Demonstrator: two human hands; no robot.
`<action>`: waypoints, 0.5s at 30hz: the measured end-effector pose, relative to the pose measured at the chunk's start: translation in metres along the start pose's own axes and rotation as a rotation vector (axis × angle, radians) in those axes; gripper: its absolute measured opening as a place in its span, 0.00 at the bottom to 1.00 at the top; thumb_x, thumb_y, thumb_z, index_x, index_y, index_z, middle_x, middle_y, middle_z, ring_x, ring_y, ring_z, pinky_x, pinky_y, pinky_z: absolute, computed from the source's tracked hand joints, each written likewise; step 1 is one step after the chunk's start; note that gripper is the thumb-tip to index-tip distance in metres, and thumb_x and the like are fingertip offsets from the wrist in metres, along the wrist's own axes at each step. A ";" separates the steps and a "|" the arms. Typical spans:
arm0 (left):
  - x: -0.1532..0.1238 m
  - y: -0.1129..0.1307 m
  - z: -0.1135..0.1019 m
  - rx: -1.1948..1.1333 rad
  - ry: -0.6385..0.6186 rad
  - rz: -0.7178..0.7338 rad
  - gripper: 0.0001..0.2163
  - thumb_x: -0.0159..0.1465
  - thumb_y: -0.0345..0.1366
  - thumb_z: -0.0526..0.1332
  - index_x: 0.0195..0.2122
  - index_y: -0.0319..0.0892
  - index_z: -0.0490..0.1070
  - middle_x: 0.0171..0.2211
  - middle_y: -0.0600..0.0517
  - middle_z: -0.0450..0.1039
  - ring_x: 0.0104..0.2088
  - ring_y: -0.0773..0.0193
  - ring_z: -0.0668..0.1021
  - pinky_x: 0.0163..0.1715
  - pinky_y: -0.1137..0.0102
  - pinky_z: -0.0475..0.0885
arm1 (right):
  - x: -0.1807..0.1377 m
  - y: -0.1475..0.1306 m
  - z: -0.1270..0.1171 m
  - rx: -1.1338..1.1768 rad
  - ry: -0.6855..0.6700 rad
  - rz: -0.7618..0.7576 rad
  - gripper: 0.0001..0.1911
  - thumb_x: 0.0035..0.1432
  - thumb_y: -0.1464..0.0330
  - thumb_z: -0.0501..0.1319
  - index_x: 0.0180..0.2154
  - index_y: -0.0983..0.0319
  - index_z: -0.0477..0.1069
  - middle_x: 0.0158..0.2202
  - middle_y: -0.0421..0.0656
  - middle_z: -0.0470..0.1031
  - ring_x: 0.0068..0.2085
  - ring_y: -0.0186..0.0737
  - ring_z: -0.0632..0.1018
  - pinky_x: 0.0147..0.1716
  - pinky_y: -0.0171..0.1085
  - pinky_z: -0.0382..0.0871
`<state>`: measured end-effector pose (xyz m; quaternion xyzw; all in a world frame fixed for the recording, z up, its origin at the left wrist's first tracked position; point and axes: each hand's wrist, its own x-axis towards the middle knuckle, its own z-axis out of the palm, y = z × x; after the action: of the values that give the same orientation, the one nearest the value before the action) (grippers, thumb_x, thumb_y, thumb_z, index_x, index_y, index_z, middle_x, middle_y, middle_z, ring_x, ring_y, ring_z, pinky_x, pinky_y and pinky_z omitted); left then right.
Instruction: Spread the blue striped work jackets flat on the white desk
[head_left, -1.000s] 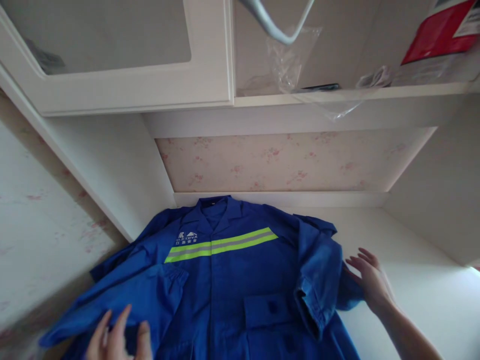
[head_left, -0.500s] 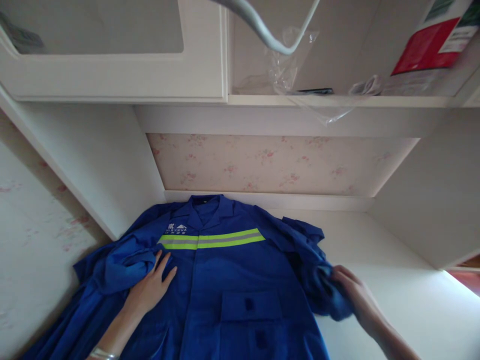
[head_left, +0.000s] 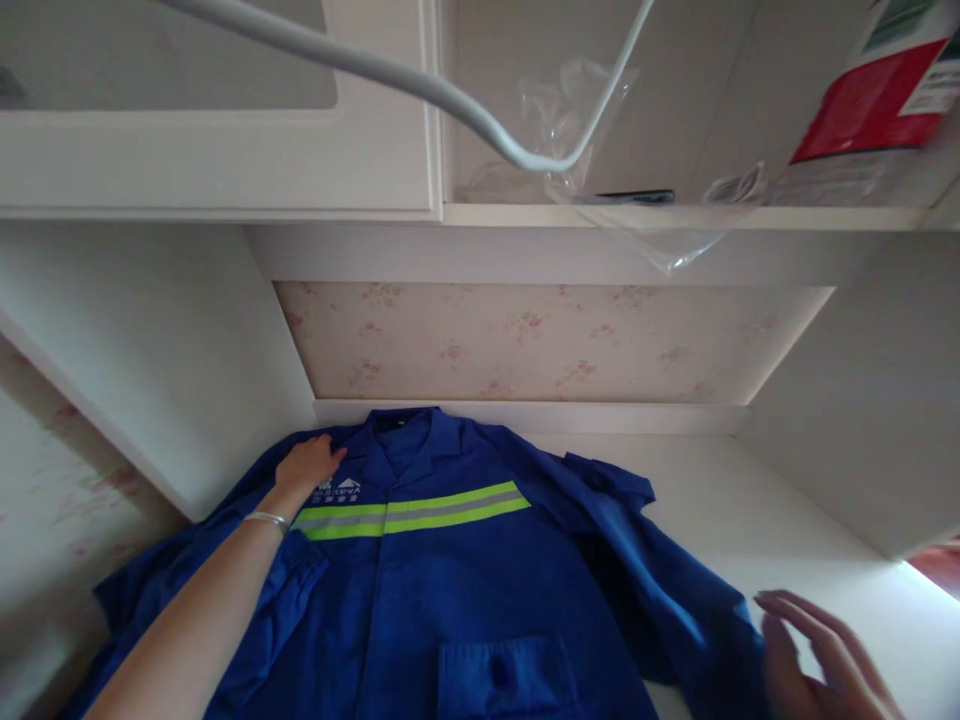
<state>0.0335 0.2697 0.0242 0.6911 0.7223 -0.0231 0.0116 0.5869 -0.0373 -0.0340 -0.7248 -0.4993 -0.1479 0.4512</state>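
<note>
The white desk (head_left: 795, 500) carries a blue jacket (head_left: 465, 590), front up, collar toward the wall; the sleeve (head_left: 675, 610) on the person's right now lies stretched out, no longer bunched in the right hand as 0.5 s ago, so that side looks smoothed. The right hand (head_left: 821, 660) hovers just beside it, fingers spread, gripping nothing; the left hand (head_left: 307, 465) is now up at the shoulder, above the yellow stripe (head_left: 412, 508) instead of below it, fingers flat and open on the cloth; 1 bracelet (head_left: 266, 518) circles its wrist.

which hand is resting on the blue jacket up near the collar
The left hand, the one with the bracelet, lies on the blue jacket beside its collar; the right hand is spread open by the sleeve at lower right.
</note>
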 end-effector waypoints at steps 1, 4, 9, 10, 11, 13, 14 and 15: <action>0.009 -0.008 0.004 -0.006 -0.049 0.008 0.20 0.67 0.48 0.57 0.52 0.39 0.69 0.50 0.44 0.74 0.49 0.55 0.77 0.50 0.54 0.72 | 0.012 -0.026 0.012 0.070 -0.073 -0.076 0.09 0.61 0.57 0.55 0.42 0.48 0.68 0.46 0.47 0.73 0.44 0.53 0.77 0.37 0.52 0.76; 0.019 -0.022 0.019 -0.005 -0.161 0.062 0.19 0.64 0.45 0.62 0.52 0.40 0.70 0.52 0.45 0.73 0.50 0.55 0.76 0.50 0.54 0.72 | 0.056 -0.092 0.067 0.243 -0.337 -0.139 0.15 0.65 0.59 0.52 0.50 0.55 0.66 0.55 0.49 0.67 0.39 0.41 0.79 0.40 0.44 0.78; 0.006 -0.022 0.030 0.057 -0.207 0.077 0.20 0.64 0.41 0.63 0.55 0.40 0.68 0.52 0.45 0.74 0.49 0.55 0.77 0.49 0.55 0.73 | 0.097 -0.163 0.185 0.048 -0.763 -0.181 0.34 0.66 0.60 0.51 0.69 0.57 0.42 0.70 0.56 0.46 0.43 0.43 0.80 0.44 0.46 0.75; 0.001 -0.022 0.028 0.074 -0.187 0.085 0.20 0.65 0.41 0.62 0.56 0.41 0.67 0.52 0.44 0.74 0.49 0.55 0.78 0.49 0.56 0.73 | 0.097 -0.172 0.205 -0.013 -0.830 -0.172 0.36 0.66 0.60 0.53 0.69 0.58 0.41 0.68 0.57 0.52 0.45 0.47 0.79 0.45 0.46 0.74; -0.004 -0.022 0.024 0.092 -0.156 0.094 0.21 0.65 0.39 0.60 0.58 0.42 0.65 0.53 0.44 0.73 0.50 0.55 0.78 0.49 0.56 0.73 | 0.095 -0.178 0.222 -0.049 -0.886 -0.161 0.36 0.65 0.60 0.55 0.69 0.60 0.44 0.64 0.57 0.61 0.47 0.50 0.79 0.45 0.47 0.73; -0.015 -0.025 0.012 0.134 -0.070 0.112 0.21 0.67 0.37 0.55 0.62 0.46 0.62 0.55 0.44 0.71 0.50 0.54 0.78 0.48 0.59 0.73 | 0.090 -0.184 0.247 -0.058 -0.961 -0.145 0.26 0.65 0.61 0.57 0.62 0.61 0.61 0.51 0.53 0.76 0.46 0.50 0.79 0.45 0.47 0.73; -0.020 -0.027 0.005 0.159 -0.023 0.111 0.21 0.67 0.36 0.53 0.62 0.47 0.62 0.56 0.44 0.71 0.49 0.53 0.78 0.47 0.60 0.73 | 0.087 -0.185 0.256 -0.060 -0.988 -0.142 0.20 0.66 0.61 0.56 0.56 0.62 0.68 0.45 0.50 0.78 0.44 0.48 0.80 0.45 0.47 0.73; -0.024 -0.029 -0.003 0.187 0.023 0.104 0.21 0.67 0.34 0.51 0.62 0.48 0.63 0.56 0.44 0.70 0.47 0.52 0.79 0.44 0.60 0.74 | 0.085 -0.185 0.262 -0.060 -1.004 -0.139 0.17 0.67 0.60 0.56 0.51 0.62 0.72 0.43 0.48 0.79 0.44 0.46 0.80 0.45 0.48 0.73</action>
<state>0.0054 0.2446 0.0286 0.7257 0.6804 -0.0819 -0.0600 0.4055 0.2407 -0.0275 -0.6841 -0.6973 0.1747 0.1237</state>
